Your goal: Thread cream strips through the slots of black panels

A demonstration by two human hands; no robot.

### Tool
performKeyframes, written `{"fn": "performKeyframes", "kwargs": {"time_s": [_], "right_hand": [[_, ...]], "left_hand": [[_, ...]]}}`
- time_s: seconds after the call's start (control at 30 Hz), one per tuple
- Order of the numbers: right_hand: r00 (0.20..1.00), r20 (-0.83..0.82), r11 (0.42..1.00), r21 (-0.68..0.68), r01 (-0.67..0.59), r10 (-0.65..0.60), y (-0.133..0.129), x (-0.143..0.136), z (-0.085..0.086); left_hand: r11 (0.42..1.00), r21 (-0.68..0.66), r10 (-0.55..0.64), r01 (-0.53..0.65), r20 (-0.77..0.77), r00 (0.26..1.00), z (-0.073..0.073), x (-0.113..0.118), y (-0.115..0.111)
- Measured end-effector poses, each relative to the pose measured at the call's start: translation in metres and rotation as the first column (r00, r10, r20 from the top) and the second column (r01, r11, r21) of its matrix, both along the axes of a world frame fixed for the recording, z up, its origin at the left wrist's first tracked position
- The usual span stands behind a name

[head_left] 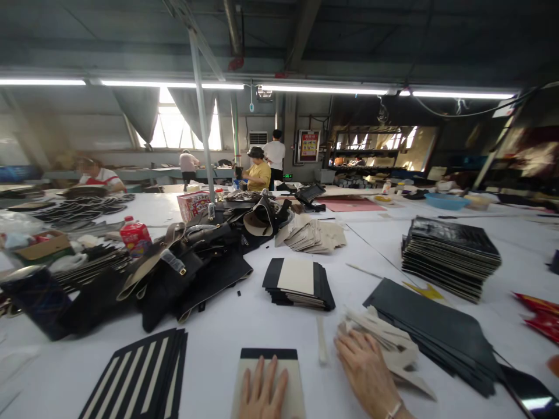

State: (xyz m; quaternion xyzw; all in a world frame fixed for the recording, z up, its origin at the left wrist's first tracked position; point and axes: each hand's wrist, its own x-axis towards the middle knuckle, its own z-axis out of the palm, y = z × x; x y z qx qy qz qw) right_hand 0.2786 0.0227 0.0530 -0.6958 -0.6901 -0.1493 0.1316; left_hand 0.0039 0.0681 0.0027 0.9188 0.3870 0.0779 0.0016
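Observation:
My left hand (263, 391) lies flat with fingers spread on a cream panel (292, 381) that has a black strip along its far edge. To its right, my right hand (365, 368) rests against a heap of crumpled beige paper strips (404, 354). Its fingers are stretched out; the thumb is hidden, and no firm grip on the paper shows. Between the hands and a little farther off is a narrow whitish strip (322, 340). A stack of black panels with cream stripes (135, 375) lies left of my left hand. Straight ahead sits a stack of black-and-cream panels (299, 279).
Black bags (192, 267) are heaped at the left, near a red jug (134, 235). Dark grey sheets (430, 326) and a tall stack of black panels (449, 253) lie at the right. Beyond are beige sheets (314, 234), a blue basin (445, 201) and several people.

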Motion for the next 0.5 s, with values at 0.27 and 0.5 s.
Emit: {"fn": "performKeyframes", "kwargs": {"time_s": [0.27,0.5], "right_hand": [[0.983,-0.183,0.978,-0.206,-0.045,0.007,0.026,-0.061,0.032],[0.857,-0.498,0.904,-0.415,-0.106,-0.128,0.042,-0.086,0.017]], "left_hand": [[0.904,-0.422,-0.061,0.068,0.030,0.998,0.075,0.018,0.005],[0.909,-0.406,-0.100,0.090,-0.004,0.995,0.074,0.021,0.009]]}}
